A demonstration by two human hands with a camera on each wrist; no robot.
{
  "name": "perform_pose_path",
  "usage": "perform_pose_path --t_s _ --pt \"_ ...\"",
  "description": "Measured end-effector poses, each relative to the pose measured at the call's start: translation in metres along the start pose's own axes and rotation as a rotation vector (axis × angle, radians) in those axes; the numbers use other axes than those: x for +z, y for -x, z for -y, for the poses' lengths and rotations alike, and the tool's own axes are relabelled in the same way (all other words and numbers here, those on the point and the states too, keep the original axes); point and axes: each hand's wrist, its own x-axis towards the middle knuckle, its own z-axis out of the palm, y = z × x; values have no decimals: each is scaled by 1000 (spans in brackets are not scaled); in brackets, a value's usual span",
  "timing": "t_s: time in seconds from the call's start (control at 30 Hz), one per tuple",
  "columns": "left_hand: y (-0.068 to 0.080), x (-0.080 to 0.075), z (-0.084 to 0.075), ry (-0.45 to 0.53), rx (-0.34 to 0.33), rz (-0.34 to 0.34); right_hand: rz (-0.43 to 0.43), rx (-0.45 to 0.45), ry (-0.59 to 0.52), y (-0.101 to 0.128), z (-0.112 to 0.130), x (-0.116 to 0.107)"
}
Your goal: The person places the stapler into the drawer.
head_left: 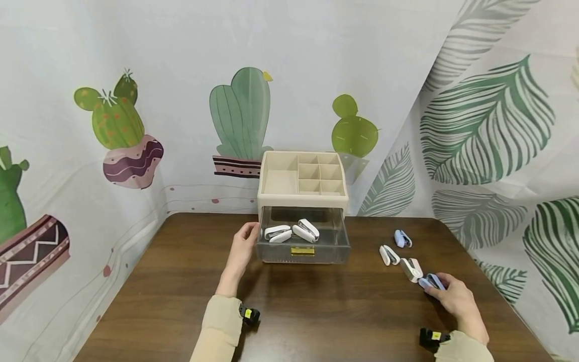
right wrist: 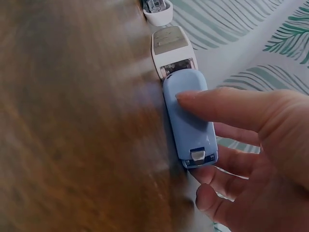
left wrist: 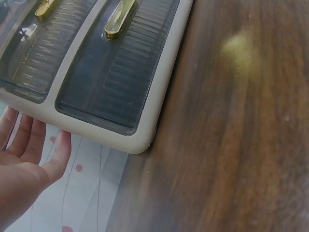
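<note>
Gripping a blue stapler with my right hand, I have the thumb laid across its top and the other fingers curled beneath it, low over the worktop at my near right. My left hand rests flat, fingers straight and relaxed, against the left side of the storage box, holding nothing.

As I judge it, the sorting is partway along: two white staplers already lie in the open clear drawer, just right of my left hand. Three more sit loose on the worktop ahead of my right hand: a white one touching the tip of the blue one I hold, another white one a little further on, and a small blue one beyond that. So four in all look left to put away, counting the one in my grip. The tray of small compartments on top of the box has nothing in it that I can see.

The worktop is dark brown wood grain. Behind the box hangs a pale cloth printed with cactuses, and to the right of my right hand a cloth with big green leaves.
</note>
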Motion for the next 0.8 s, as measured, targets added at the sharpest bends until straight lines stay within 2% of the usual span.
perform_pose_path --t_s 0.33,0.6,0.8 --pt "1 -2 -6 6 -24 30 -44 -17 21 3 1 -5" --pt "0 -2 0 26 -25 25 -169 -41 23 11 11 -16" --pt "1 -1 0 16 0 1 -277 -117 40 17 24 -26"
